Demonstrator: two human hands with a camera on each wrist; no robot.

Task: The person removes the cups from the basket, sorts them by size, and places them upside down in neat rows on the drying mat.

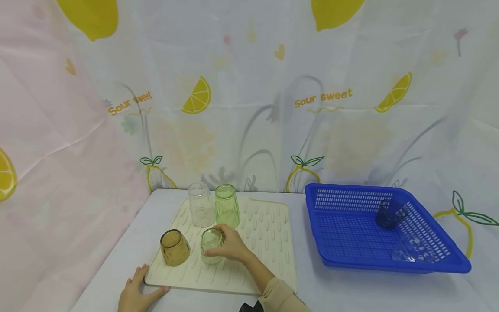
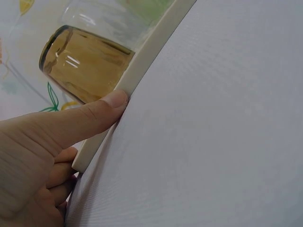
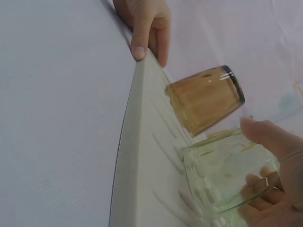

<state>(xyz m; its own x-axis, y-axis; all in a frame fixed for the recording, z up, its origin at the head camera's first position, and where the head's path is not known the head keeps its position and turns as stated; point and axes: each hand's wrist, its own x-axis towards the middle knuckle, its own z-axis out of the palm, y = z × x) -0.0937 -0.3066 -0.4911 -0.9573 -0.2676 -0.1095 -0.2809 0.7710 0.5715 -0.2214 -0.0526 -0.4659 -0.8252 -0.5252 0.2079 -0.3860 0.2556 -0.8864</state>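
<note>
My right hand (image 1: 230, 246) grips a short pale green glass (image 1: 210, 255) near its upturned base, thumb on one side and fingers on the other. The glass is upside down on the cream ribbed drying mat (image 1: 269, 255). Left of it an amber glass (image 1: 175, 249) stands inverted. Behind them are a tall clear glass (image 1: 201, 206) and a tall green glass (image 1: 227, 208). My left hand (image 1: 136, 292) is at the mat's front left corner; in the left wrist view its thumb (image 2: 116, 98) presses on the mat's edge with the other fingers around the corner.
A blue plastic basket (image 1: 319, 242) stands on the right of the white table (image 1: 117, 260). Inside it lie a dark glass (image 1: 387, 215) and a clear glass (image 1: 413, 249). A lemon-printed curtain (image 1: 241, 86) hangs right behind the table.
</note>
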